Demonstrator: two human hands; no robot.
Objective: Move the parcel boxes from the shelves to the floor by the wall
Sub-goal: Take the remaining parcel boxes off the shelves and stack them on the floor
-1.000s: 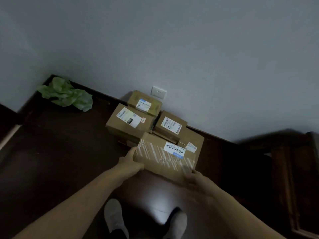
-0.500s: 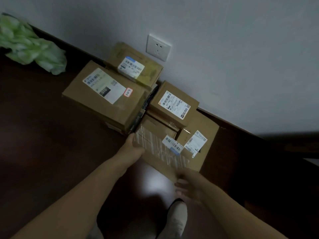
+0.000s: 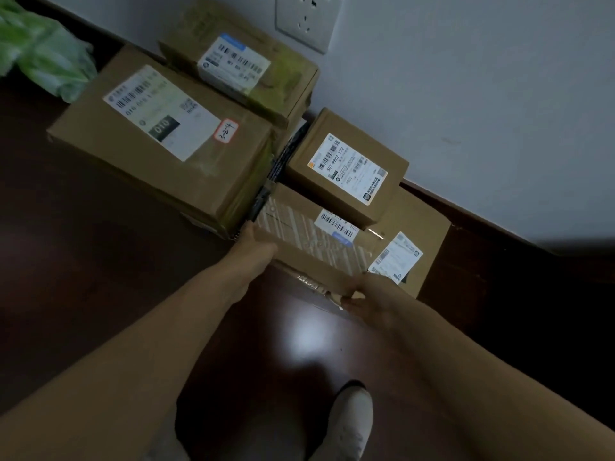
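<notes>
Left fingers [image 3: 250, 228] are wrapped over the left end of the taped box [image 3: 312, 241], their tips hidden in the gap beside the large box [image 3: 159, 141], so I cannot tell how far they curl. The right fingers [image 3: 349, 299] are curled under the near right corner with the thumb on top. The left hand [image 3: 258, 244] and right hand [image 3: 374, 294] both hold the taped box, one at each end. Half a second ago the right hand was just off that corner with looser fingers; now it is closed on it. The taped box is low in the stack by the wall [image 3: 466, 94], its far edge against the small box [image 3: 346, 168], its left end just beside the large box and its right end overlapping the flat box [image 3: 429, 227]. I cannot tell if its underside is down on the floor [image 3: 100, 261]. A second ago it was up higher and covered most of the flat box; now that box's label shows. The small box sits on the flat box, and the back box [image 3: 246, 61] with yellowish tape is against the wall behind the large box. None of these shifted. The view has come in much closer and lower: the socket [image 3: 307, 18] is now cut by the top edge, the green bag [image 3: 43, 54] is pushed to the top left corner, and the dark skirting [image 3: 499, 234] runs off right. One pale shoe [image 3: 349, 424] is at the bottom between the forearms; two showed a second ago.
</notes>
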